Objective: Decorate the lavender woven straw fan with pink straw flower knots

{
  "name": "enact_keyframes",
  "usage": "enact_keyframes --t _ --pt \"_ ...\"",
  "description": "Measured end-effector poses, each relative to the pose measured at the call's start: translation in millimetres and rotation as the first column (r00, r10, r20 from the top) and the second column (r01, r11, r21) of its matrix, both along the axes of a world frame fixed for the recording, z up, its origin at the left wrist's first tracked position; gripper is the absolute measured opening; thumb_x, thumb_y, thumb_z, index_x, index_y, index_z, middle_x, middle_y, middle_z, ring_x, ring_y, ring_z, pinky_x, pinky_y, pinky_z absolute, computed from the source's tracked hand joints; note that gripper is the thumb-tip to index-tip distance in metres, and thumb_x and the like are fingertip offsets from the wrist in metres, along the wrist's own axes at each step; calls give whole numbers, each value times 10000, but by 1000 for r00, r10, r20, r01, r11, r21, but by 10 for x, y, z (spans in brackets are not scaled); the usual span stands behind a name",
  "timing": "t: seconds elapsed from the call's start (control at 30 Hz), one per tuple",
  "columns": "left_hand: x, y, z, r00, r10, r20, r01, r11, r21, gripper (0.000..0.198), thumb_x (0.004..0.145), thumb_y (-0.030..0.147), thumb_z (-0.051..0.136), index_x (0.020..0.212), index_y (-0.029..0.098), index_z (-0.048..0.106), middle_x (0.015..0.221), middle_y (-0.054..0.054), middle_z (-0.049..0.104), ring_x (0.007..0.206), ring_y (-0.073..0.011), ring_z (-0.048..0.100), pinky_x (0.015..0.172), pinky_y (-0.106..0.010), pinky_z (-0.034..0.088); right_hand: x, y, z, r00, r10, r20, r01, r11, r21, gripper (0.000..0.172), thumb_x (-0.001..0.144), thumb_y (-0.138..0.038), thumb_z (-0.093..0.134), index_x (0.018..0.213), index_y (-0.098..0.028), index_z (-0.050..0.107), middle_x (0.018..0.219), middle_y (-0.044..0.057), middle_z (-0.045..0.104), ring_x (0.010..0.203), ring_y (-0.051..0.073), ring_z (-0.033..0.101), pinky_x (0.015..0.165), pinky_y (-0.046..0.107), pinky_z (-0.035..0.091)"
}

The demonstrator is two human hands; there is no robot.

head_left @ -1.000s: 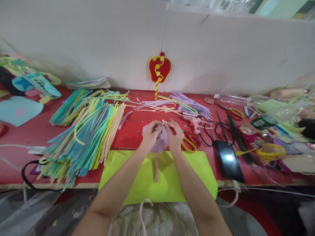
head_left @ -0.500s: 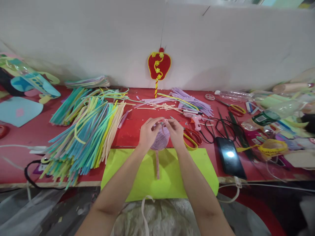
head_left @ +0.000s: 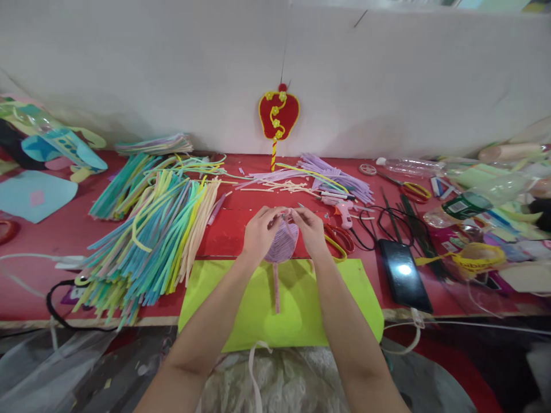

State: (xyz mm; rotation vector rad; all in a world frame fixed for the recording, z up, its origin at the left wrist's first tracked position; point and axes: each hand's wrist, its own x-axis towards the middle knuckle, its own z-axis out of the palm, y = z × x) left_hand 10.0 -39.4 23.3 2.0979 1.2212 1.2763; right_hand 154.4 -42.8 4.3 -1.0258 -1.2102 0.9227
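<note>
Okay, so my left hand and right hand are fingertip to fingertip, both pinching a small pink strip, too tiny to make out properly. Purple fan sits right under them, top partly hidden by my fingers, handle pointing at me over the lime mat. Scissors are just beside my right on the red desk, glue gun a bit behind.

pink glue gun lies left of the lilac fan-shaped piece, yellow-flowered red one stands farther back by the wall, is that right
Not quite: in the head view, the pink glue gun lies right of the lilac fan-shaped piece. The yellow-flowered red one does stand farther back by the wall.
</note>
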Motion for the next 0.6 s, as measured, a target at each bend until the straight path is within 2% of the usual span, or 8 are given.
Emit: enact_keyframes --t 0.23,0.43,0.6 --pt "11 -7 5 1000 9 -11 -9 1000 15 226 832 150 531 1031 214 616 836 -16 619 763 -101 578 729 -208 464 -14 0 -1 1000 -11 -12 11 1000 -5 186 777 -389 600 829 -221 660 780 8 666 706 145 615 727 316 502" --pt "19 16 -32 999 -38 -30 38 999 -21 223 856 153 484 1052 214 571 944 -39 622 835 -128 594 763 -242 475 9 4 -4 993 -41 108 39 999 20 182 788 -383 579 822 -216 644 761 7 658 700 144 610 727 312 497" --pt "13 -7 -6 992 -16 -122 12 999 -34 214 885 228 461 1079 227 551 1003 -46 616 880 -146 600 781 -253 474 5 0 -3 990 -25 141 24 1000 9 196 793 -391 567 827 -210 634 760 6 652 700 141 606 719 302 492"
